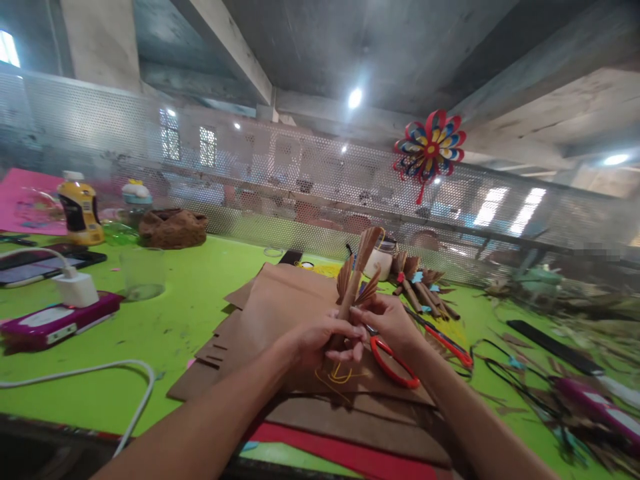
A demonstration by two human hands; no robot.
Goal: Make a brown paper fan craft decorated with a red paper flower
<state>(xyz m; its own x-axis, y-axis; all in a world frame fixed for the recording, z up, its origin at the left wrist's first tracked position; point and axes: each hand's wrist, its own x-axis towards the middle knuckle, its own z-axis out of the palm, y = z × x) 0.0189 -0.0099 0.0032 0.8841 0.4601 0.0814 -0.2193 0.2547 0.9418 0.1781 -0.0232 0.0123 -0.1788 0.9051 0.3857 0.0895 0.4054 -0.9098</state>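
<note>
A brown rolled-paper figure with pleated fan-shaped wings stands nearly upright over the stacked sheets. My left hand is wrapped round its lower tube. From the other side, my right hand pinches the figure just below the right-hand fan, fingers closed; its fingertips are partly hidden. Yellow thread trails from the bottom of the tube. Brown paper sheets lie beneath both hands. Scissors with red handles rest on the sheets, partly covered by my right hand and forearm.
Similar paper rolls are piled behind, by a lidded jar. At left are a plastic cup, a purple power strip and a yellow bottle. Cords and scraps lie right. A perforated metal screen borders the back.
</note>
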